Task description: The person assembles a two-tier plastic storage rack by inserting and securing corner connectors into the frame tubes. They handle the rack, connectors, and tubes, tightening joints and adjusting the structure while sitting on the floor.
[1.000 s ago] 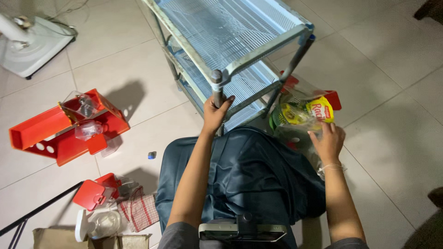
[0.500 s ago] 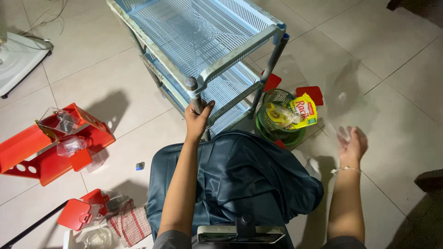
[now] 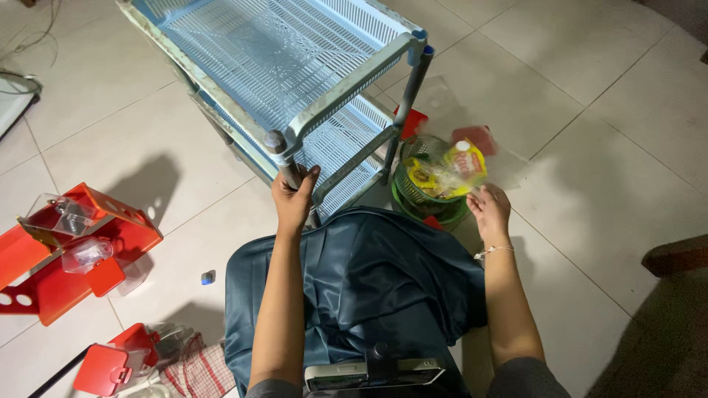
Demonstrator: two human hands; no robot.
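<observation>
**Hands at the Shelf Rack and Basket**

On the tiled floor stands a pale blue plastic shelf rack with slatted tiers and grey corner posts. Below it, dark teal cloth covers the person's lap. At far left lies a red plastic organiser with clear containers in it.

Just right of the rack, touching its lower front corner, sits a round green basket; a yellow packet lies on top, partly blurred.

The left hand grips the near grey post, fingers wrapped around it and pressed together. The right hand hovers at the basket's right edge, just beside the yellow packet; whether its fingers touch the packet cannot be determined, as they are blurred and seen from behind.

A small blue cap lies on the floor between organiser and lap.
</observation>
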